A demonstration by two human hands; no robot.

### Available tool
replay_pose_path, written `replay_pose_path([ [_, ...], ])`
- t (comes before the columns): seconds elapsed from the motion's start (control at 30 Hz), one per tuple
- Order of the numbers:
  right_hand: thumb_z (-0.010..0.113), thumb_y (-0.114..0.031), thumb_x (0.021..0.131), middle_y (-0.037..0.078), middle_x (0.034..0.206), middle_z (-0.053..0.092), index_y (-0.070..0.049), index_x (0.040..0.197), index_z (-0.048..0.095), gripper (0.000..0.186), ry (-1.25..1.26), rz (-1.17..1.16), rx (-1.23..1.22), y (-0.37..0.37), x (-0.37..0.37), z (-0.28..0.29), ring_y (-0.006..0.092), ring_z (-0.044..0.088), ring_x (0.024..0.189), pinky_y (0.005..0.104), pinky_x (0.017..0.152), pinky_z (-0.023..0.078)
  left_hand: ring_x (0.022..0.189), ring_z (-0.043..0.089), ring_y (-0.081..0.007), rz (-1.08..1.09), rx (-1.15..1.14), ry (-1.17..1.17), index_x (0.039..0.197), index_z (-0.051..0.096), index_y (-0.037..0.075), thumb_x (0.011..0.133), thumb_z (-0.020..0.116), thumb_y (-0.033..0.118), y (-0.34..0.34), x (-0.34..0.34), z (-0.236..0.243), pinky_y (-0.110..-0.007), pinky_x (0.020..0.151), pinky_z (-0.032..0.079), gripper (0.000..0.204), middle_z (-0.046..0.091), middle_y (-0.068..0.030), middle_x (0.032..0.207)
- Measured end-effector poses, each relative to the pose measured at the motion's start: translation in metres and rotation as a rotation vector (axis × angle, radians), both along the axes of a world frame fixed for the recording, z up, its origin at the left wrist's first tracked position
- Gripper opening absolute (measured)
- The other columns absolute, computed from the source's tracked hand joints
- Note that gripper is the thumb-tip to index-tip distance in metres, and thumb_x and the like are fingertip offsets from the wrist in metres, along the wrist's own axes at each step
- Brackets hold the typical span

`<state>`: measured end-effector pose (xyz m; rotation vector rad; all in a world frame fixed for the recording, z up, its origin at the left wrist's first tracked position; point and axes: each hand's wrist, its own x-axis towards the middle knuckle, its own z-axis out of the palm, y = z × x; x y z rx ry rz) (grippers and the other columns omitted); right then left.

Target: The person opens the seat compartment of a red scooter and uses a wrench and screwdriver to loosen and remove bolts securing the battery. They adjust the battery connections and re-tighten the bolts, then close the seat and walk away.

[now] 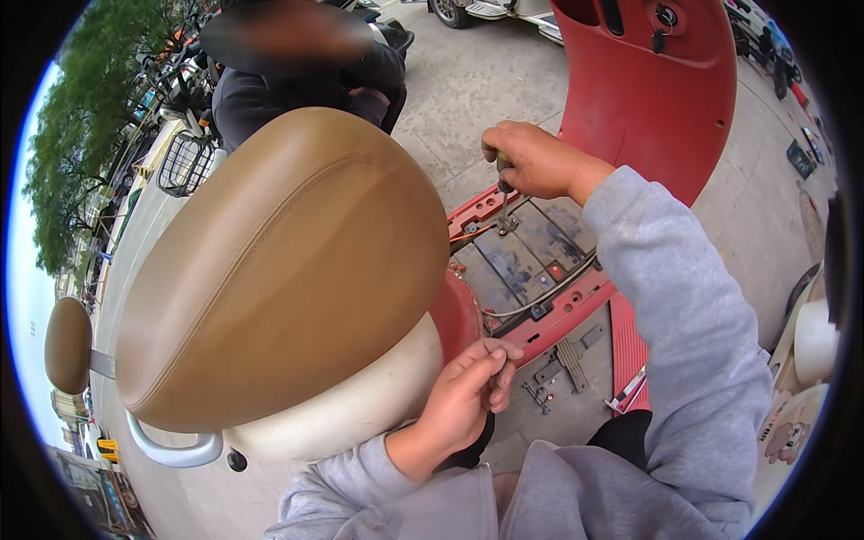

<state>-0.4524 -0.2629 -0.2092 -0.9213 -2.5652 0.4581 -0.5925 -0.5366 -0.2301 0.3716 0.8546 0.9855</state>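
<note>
My right hand is closed around the handle of a screwdriver, held upright with its shaft pointing down. The tip meets a terminal of the dark batteries, which lie in the open floor compartment of a red scooter. An orange wire runs to that terminal. Beside the near rim of the compartment, my left hand is raised with thumb and fingers pinched together. Whatever it may hold is too small to make out. A black cable crosses the near side of the batteries.
The brown scooter seat bulges at the left, above a cream body panel. The red front shield rises beyond my right arm. Small metal parts, a dark bracket and a red ribbed panel lie on the ground. A person sits opposite.
</note>
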Motion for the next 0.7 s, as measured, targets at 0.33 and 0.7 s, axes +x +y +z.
replay_pose_path([
  [0.33,0.066,-0.005,0.077,0.013,0.089,0.061,-0.001,0.097,0.056,0.023,0.425,-0.342,-0.155,-0.095,0.117,0.037,0.0253,0.060,0.082,0.0359,0.075,0.047,0.103,0.055,-0.0274,0.567,-0.213,0.124,0.138,0.030,0.001,0.101,0.045,0.026,0.089,0.059,-0.090,-0.042,0.099,0.046,0.047,0.046,-0.0161,0.116],
  [0.7,0.065,-0.008,0.089,0.000,0.088,0.059,-0.003,0.108,0.054,0.023,1.064,-0.767,-0.392,-0.234,0.199,-0.041,0.0067,0.053,0.072,0.0213,0.064,0.043,0.053,0.041,-0.0115,0.166,-0.366,-0.031,0.104,0.054,0.003,0.103,0.038,0.025,0.169,0.075,-0.168,-0.026,0.045,0.038,0.027,0.044,-0.0007,0.068],
])
